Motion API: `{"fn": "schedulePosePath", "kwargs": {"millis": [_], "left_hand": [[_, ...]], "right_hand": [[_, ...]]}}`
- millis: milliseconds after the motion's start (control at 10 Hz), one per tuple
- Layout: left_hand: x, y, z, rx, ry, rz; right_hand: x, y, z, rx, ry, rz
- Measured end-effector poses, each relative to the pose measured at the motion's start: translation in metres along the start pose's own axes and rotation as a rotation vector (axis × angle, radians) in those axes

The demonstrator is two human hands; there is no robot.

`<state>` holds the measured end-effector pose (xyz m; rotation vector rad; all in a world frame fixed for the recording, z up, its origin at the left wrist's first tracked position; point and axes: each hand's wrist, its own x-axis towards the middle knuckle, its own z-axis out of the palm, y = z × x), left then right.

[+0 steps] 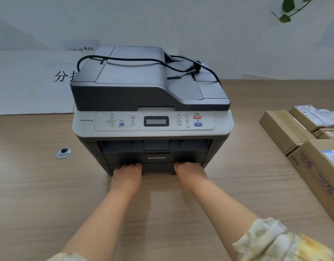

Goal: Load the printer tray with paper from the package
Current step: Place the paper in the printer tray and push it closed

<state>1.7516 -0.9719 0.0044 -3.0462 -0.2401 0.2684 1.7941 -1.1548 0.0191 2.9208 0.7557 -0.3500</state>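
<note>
A grey and black Lenovo printer [151, 102] stands on a wooden table [40, 185], its front facing me. Its paper tray [157, 167] is the bottom drawer, pushed in flush with the front. My left hand [127, 173] rests on the tray's left part, fingers tucked under its front lip. My right hand [190, 171] does the same on the right part. Both sets of fingertips are hidden in the recess. Brown paper-wrapped packages [286, 130] lie on the table to the right.
A black power cord [136, 60] lies coiled on the printer's lid. A round cable grommet [63, 152] sits in the table to the left. A white sign with black characters [30, 81] leans on the wall behind. Several more cardboard parcels [320, 166] crowd the right edge.
</note>
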Motion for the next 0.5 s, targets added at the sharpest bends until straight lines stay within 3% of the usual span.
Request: {"fn": "schedulePosePath", "kwargs": {"millis": [200, 500], "left_hand": [[-0.014, 0.001, -0.003, -0.007, -0.065, -0.014], [-0.078, -0.010, -0.054, -0.060, -0.035, 0.012]], "right_hand": [[-0.008, -0.003, -0.006, 0.008, -0.027, 0.060], [-0.069, -0.025, -0.041, 0.044, 0.162, 0.094]]}}
